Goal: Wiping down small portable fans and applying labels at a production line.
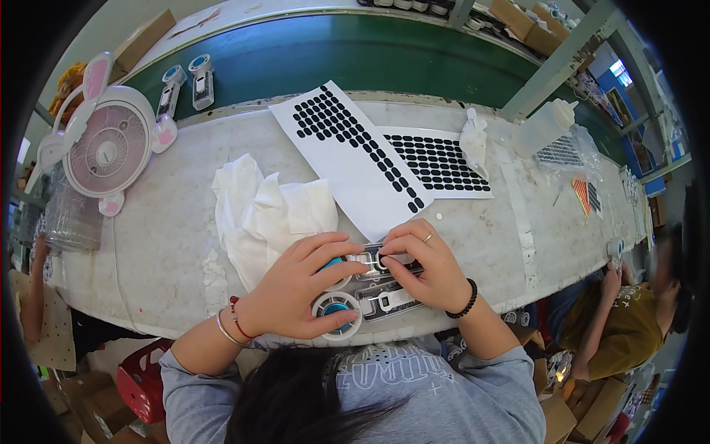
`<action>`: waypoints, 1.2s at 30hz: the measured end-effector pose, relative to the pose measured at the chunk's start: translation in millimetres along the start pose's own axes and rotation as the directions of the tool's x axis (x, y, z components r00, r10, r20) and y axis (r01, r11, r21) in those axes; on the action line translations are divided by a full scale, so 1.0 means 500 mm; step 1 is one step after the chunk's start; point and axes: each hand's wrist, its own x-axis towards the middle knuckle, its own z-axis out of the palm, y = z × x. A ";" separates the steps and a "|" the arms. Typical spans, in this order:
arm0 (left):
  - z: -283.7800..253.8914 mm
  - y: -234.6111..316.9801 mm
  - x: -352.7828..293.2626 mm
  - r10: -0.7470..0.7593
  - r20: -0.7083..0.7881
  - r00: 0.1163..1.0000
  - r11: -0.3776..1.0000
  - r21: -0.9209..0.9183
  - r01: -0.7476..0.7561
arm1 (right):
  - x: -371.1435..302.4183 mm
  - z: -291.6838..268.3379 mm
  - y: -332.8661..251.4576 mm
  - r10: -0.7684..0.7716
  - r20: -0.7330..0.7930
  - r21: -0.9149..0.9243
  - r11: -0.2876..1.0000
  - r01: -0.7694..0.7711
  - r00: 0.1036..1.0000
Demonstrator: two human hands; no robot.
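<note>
At the near edge of the white worktable (170,244), two small grey-and-white plastic devices (373,285) with round teal-centred ends lie side by side, directly in front of the person. The left hand (296,285) lies flat over the round ends, fingers spread and pressing down to steady the pair. The right hand (433,270) rests on the straight ends, its thumb and forefinger pressed together at the centre of the upper device, pinching something too small to identify. The devices appear light, rigid and smooth-shelled, so they probably slide easily on the table unless held down; the firmest hold looks to be across the round housing and along the long side edges, clear of the central recess. Just beyond the hands lies a crumpled white cloth (266,211), soft and limp. Beyond it, two white sheets of black adhesive dots (370,159) lie overlapping. At the far left stands a pink and white desk fan (107,148). Farthest back, two more devices of the same kind (185,85) rest on the green conveyor belt (355,55).
</note>
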 end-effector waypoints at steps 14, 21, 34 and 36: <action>0.000 0.002 -0.001 -0.001 0.007 1.000 1.000 -0.003 0.001 | -0.003 -0.007 -0.018 -0.195 0.041 -0.244 0.949 0.199 0.980; 0.001 -0.003 -0.004 0.011 -0.010 1.000 1.000 0.003 -0.011 | 0.006 -0.065 0.036 0.099 0.076 0.041 0.994 -0.103 0.992; -0.021 0.008 0.048 0.160 0.044 0.986 0.958 0.236 -0.166 | 0.036 -0.087 0.130 0.215 0.139 -0.175 0.966 -0.190 0.967; -0.018 0.009 0.057 0.159 0.070 0.985 0.954 0.246 -0.172 | 0.036 -0.085 0.131 0.227 0.133 -0.191 0.961 -0.200 0.965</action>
